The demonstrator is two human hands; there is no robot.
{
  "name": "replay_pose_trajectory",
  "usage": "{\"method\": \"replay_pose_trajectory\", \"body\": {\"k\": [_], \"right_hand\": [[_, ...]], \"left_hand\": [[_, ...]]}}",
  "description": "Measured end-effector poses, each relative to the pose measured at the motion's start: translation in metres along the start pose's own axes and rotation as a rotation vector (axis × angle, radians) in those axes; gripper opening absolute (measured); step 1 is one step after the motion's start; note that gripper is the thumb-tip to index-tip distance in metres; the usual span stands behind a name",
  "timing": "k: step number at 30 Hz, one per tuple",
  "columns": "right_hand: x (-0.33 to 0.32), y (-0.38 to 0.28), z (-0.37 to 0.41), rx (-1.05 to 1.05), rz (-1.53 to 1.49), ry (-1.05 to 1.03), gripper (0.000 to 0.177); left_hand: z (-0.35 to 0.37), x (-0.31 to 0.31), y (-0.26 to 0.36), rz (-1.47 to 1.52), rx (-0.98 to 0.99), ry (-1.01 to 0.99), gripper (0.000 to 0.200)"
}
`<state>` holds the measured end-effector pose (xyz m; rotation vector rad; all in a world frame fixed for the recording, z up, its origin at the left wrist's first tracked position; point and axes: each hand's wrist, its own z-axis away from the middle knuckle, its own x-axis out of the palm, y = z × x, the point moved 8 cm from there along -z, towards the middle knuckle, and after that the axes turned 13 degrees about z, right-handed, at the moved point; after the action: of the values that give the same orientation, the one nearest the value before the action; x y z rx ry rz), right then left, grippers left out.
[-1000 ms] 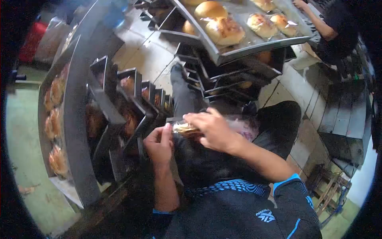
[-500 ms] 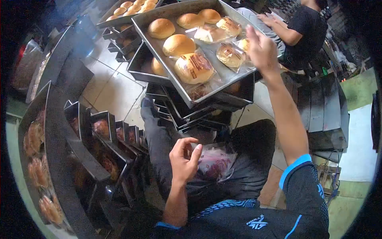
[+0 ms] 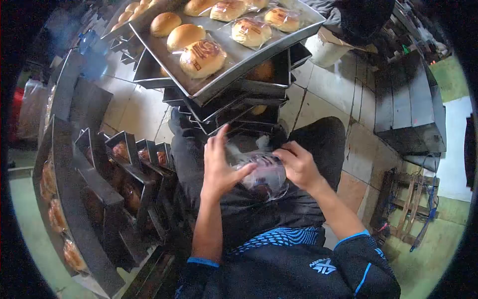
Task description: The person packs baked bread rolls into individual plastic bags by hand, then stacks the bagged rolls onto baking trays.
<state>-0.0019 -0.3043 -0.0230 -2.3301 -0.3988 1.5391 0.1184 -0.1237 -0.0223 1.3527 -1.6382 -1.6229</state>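
Several clear printed plastic bags [image 3: 266,180] lie in my lap between my legs. My left hand [image 3: 217,167] is just left of them with its fingers spread and thumb reaching over them. At the right upper edge of the bags, my right hand [image 3: 298,163] has its fingers pinched together on plastic. In front of my knees, a metal tray [image 3: 234,67] on a stack holds round buns, some plain like this bun [image 3: 166,24], others in printed bags like this bagged bun [image 3: 203,59].
Trays with bagged bread [image 3: 130,192] stand stacked at the left, beside a tall tray edge [image 3: 84,224]. Dark metal boxes [image 3: 411,107] are at the right, above a wooden rack [image 3: 408,204]. A person in dark clothes [image 3: 366,20] sits beyond the tray.
My right hand has come down from the tray to the bags in my lap. My left hand has opened. The view has shifted, and the tray appears higher and further left.
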Motion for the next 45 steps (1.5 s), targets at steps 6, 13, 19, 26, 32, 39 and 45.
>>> {"method": "replay_pose_trajectory", "body": {"k": [6, 13, 19, 26, 32, 39, 45], "right_hand": [[-0.094, 0.002, -0.060, 0.263, -0.641, 0.313, 0.009], [-0.072, -0.101, -0.188, -0.347, -0.299, 0.253, 0.009], [0.085, -0.015, -0.433, 0.233, 0.275, -0.399, 0.061], [0.102, -0.061, -0.422, -0.001, 0.031, -0.762, 0.060], [-0.004, -0.054, -0.340, 0.090, -0.751, -0.413, 0.065], [-0.017, -0.090, -0.146, 0.246, -1.102, -0.711, 0.049], [-0.081, -0.126, -0.085, -0.365, -0.385, 0.228, 0.033]], "left_hand": [[-0.023, -0.016, -0.020, 0.770, -0.055, 0.031, 0.019], [0.003, -0.074, -0.100, 1.226, -0.183, 0.786, 0.012], [0.015, -0.089, -0.150, 1.397, -0.064, 0.754, 0.018], [0.021, -0.107, -0.143, 1.379, -0.019, 0.830, 0.023], [0.020, -0.128, -0.121, 1.289, 0.059, 0.827, 0.017], [0.006, -0.110, -0.029, 0.600, 0.006, 0.735, 0.015], [0.012, -0.061, 0.047, 1.337, 0.007, 0.416, 0.086]]}}
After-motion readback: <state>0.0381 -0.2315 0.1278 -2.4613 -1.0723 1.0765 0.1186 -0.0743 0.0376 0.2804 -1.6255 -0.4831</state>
